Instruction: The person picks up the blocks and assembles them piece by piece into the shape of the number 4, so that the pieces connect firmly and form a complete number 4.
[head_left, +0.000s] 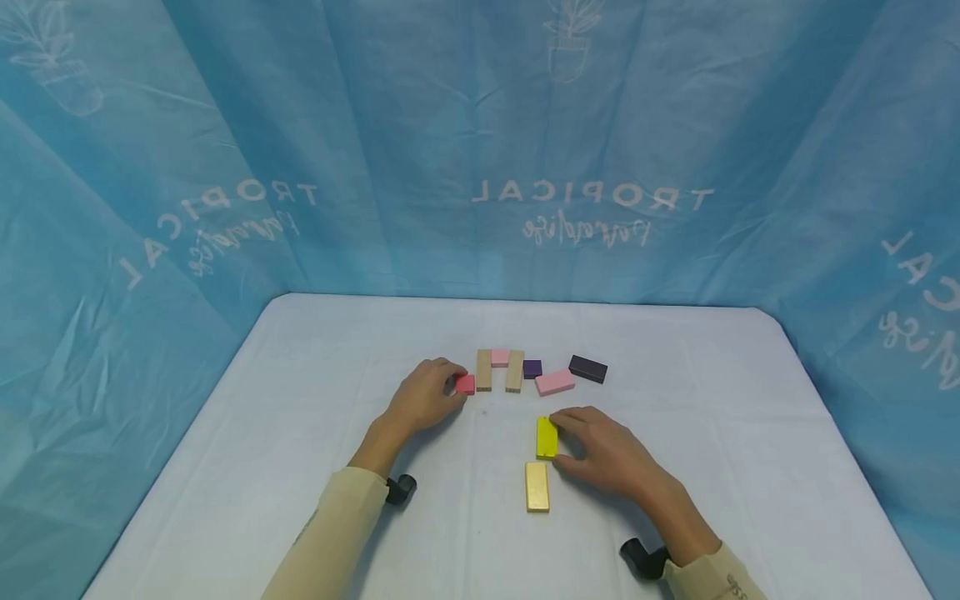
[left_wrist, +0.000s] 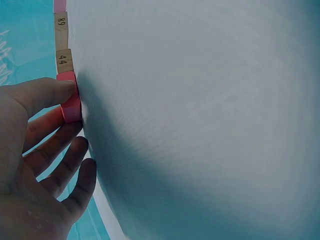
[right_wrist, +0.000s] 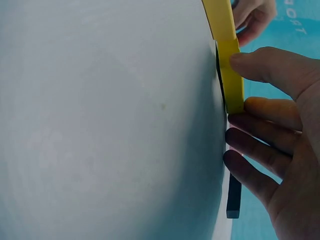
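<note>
In the head view, my left hand [head_left: 429, 395] pinches a red block [head_left: 466, 384] between thumb and fingers at the left end of a row of blocks. The left wrist view shows the thumb on the red block [left_wrist: 71, 97], beside a wooden block marked 44 [left_wrist: 64, 60]. My right hand [head_left: 606, 450] grips a bright yellow block [head_left: 547, 437] by its right side, thumb near one end and fingers near the other. Just in front of it lies a gold block [head_left: 537, 487]. Seen from the right wrist, the yellow block [right_wrist: 231, 75] lies on the white cloth.
Along the row are two wooden blocks [head_left: 484, 370], a small pink block [head_left: 500, 358] between them, and a dark purple block [head_left: 532, 369]. A longer pink block [head_left: 555, 382] and a black block [head_left: 588, 369] lie angled to the right. Blue curtains [head_left: 465, 150] surround the white table [head_left: 675, 375].
</note>
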